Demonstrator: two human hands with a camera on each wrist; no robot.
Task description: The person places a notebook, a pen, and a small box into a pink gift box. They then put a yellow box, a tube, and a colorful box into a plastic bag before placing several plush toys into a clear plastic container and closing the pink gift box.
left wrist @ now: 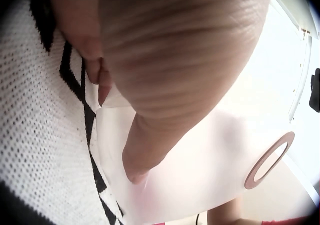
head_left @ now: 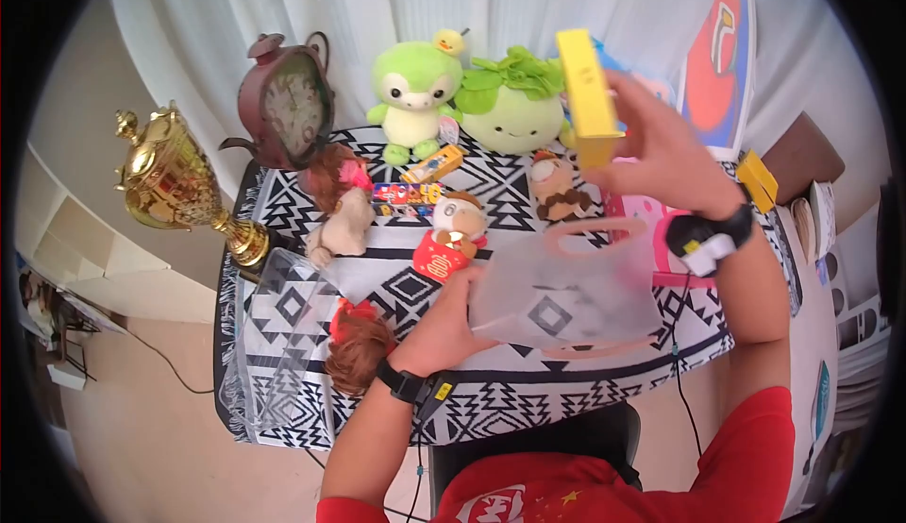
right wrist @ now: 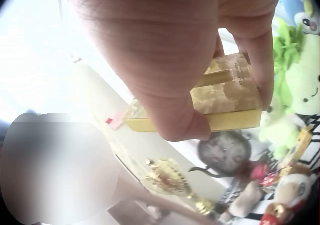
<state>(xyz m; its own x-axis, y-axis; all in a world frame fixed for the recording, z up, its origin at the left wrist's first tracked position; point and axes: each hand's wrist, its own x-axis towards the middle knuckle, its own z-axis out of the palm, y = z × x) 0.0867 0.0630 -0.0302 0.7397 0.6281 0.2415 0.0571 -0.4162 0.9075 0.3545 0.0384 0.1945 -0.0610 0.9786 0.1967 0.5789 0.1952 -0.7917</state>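
High over the right side of the table, my right hand (head_left: 661,141) grips a small yellow box (head_left: 587,98) by its edges. The right wrist view shows the thumb on one side of the yellow box (right wrist: 227,92) and fingers on the other. My left hand (head_left: 445,323) pinches the left side of a translucent frosted bag (head_left: 566,292) with pink loop handles, and the thumb lies against its face in the left wrist view. The bag stands low over the patterned cloth (head_left: 510,396). Just beyond the left hand is a plush toy (head_left: 457,226) with a red pouch.
A gold trophy (head_left: 179,174) and a clock (head_left: 293,108) stand at the left. Green plush toys (head_left: 415,89) line the back. A clear plastic case (head_left: 283,353) and a brown-haired doll (head_left: 359,353) lie front left. A pink box (head_left: 661,230) is behind the bag.
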